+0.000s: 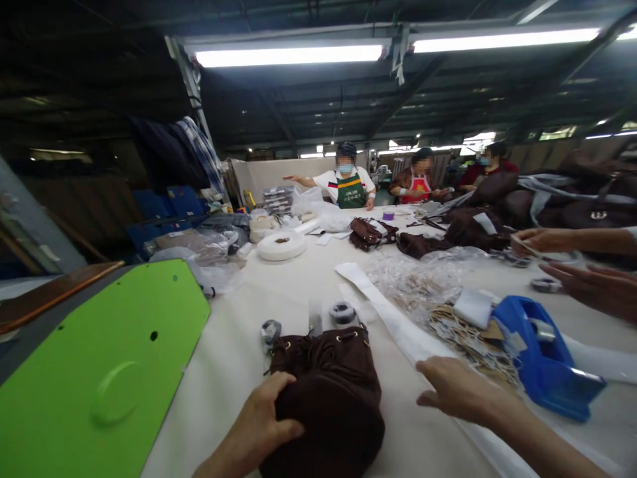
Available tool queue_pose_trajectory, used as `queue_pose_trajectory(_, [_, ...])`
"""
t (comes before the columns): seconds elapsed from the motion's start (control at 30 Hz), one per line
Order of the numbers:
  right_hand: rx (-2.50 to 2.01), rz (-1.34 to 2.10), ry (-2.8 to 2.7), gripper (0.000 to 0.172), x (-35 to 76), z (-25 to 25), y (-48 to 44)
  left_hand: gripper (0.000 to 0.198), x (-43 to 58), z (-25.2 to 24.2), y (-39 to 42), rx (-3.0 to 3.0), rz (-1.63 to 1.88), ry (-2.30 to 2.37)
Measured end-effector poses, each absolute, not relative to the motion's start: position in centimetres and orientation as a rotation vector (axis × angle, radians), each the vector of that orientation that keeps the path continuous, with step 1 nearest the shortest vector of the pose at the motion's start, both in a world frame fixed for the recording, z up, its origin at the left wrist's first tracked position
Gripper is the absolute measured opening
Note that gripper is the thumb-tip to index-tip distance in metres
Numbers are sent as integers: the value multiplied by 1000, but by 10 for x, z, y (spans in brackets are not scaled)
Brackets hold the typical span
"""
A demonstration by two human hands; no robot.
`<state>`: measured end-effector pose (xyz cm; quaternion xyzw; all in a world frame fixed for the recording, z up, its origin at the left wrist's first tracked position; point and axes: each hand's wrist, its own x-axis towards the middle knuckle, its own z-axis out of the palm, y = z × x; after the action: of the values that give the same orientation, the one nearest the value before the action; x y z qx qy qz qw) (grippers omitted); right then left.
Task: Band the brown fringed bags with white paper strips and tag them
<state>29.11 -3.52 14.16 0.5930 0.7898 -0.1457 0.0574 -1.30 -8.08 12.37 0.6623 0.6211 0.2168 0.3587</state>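
Observation:
A dark brown drawstring bag (pixel 328 405) with gold-coloured eyelets stands on the table right in front of me. My left hand (pixel 266 418) grips its left side, thumb over the near face and fingers along the side. My right hand (pixel 450 388) is to the right of the bag, over a long white strip (pixel 371 292). Its thumb and fingers are apart, and no held thing shows between them; whether the fingertips touch the strip is unclear. Just behind the bag are a dark roll (pixel 342 313) and a small plastic-wrapped item (pixel 271 332).
A green panel (pixel 114 358) stands at my left. To the right are a blue tape dispenser (pixel 542 358), a pile of tan cords (pixel 468 338) and clear plastic bags (pixel 413 272). A co-worker's hands (pixel 577 265) reach in there. Farther back are a white roll (pixel 281 245) and more brown bags (pixel 468 226).

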Motion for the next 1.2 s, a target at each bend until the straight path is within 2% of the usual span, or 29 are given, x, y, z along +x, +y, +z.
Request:
queue_pose_trajectory(0.1, [1791, -679, 2717, 34, 277, 140, -44, 28, -9, 120, -67, 1660, 573, 1495])
queue_pose_trajectory(0.17, [1632, -997, 2947, 54, 258, 142, -45, 21, -2, 122, -55, 1715, 583, 1446])
queue_pose_trajectory(0.23, [1483, -1200, 2950, 76, 243, 140, -39, 19, 2, 125, -45, 1818, 595, 1415])
queue_pose_trajectory(0.27, [1479, -1225, 2902, 79, 240, 137, -36, 21, 1, 126, -41, 1879, 627, 1423])
queue_pose_trajectory(0.3, [1523, -1222, 2861, 75, 239, 131, -32, 26, -2, 125, -40, 1931, 694, 1456])
queue_pose_trajectory(0.4, [1777, -1214, 2800, 42, 251, 106, -27, 42, -25, 108, -52, 1921, 1020, 1673])
queue_pose_trajectory(0.47, [1883, -1322, 2777, 25, 260, 87, -29, 42, -39, 88, -74, 1734, 1139, 1845])
queue_pose_trajectory(0.5, [1922, -1416, 2750, 22, 264, 78, -30, 39, -43, 77, -86, 1606, 1153, 1911])
queue_pose_trajectory(0.57, [2002, -1652, 2657, 23, 267, 64, -33, 38, -40, 58, -109, 1312, 1173, 1915])
queue_pose_trajectory(0.7, [2079, -2030, 2416, 30, 264, 52, -32, 48, -11, 42, -129, 861, 1347, 1627])
queue_pose_trajectory(0.87, [2219, -2011, 2311, 36, 260, 59, -33, 49, 11, 53, -115, 840, 1515, 1542])
queue_pose_trajectory(1.07, [2145, -2127, 2313, 33, 264, 64, -39, 36, 3, 60, -102, 808, 1345, 1396])
queue_pose_trajectory(1.2, [2144, -2157, 2316, 31, 268, 61, -38, 41, -4, 68, -101, 661, 1372, 1227])
